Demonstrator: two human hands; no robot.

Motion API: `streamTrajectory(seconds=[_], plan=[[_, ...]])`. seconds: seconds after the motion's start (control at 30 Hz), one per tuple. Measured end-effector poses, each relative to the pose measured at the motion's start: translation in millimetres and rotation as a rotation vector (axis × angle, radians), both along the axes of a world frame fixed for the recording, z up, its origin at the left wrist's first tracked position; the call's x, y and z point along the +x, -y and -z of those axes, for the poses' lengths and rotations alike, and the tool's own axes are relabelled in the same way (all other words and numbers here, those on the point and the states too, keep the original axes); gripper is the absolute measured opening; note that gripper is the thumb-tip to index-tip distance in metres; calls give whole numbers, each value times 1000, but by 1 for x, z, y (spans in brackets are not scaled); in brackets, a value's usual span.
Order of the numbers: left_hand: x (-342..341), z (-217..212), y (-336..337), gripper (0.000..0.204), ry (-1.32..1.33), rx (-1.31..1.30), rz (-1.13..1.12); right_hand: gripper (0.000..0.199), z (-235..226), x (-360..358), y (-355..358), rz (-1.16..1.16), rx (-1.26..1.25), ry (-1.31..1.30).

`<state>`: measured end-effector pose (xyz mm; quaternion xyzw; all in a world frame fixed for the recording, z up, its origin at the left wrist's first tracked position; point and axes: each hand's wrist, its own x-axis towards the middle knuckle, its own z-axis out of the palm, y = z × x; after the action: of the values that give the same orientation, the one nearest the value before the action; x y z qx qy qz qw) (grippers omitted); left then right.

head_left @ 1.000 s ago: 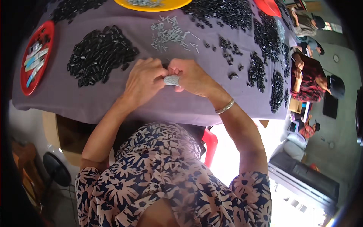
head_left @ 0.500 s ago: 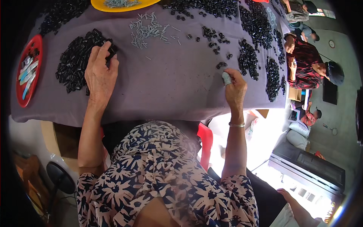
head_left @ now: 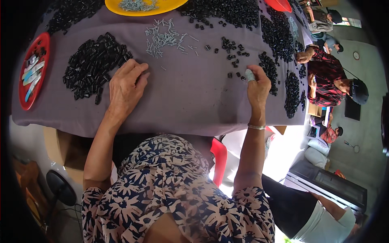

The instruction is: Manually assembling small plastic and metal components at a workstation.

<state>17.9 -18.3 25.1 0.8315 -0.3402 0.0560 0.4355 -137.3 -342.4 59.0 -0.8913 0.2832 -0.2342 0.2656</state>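
Note:
My left hand (head_left: 126, 88) is at the right edge of a pile of small black plastic pieces (head_left: 91, 67), its fingers curled and pressed together over the cloth; whatever they hold is hidden. My right hand (head_left: 259, 87) is closed too, with pale wrapping (head_left: 250, 75) around its thumb. Beside that thumb lie a couple of loose black pieces (head_left: 230, 75). I cannot make out anything inside the right fingers. Between and beyond my hands, small silvery metal pins (head_left: 165, 38) are scattered on the purple-grey tablecloth (head_left: 186, 93).
A yellow plate (head_left: 178, 7) with more pins stands at the far edge. The red tray (head_left: 27, 104) on the left holds tube-like items. Further black heaps (head_left: 279, 34) cover the far right. Several people, one in a checked shirt (head_left: 327, 87), are off to the right.
My left hand has come off the black pile, moving right and slightly nearer, and its fingers have drawn together. My right hand has shifted a little farther and to the right.

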Motion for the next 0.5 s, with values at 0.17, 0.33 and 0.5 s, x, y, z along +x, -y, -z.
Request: streamTrajectory(seconds=[0.17,0.33,0.5], plan=[[3,1,1,21,17,-10,-2,19,-1,27,18,-285,-119,-77],[5,2,-1,21,13,-22,6,12,2,48,24,-330,-201,-224],[4,2,-1,16,64,-39,7,15,1,52,30,-342,-138,-291]])
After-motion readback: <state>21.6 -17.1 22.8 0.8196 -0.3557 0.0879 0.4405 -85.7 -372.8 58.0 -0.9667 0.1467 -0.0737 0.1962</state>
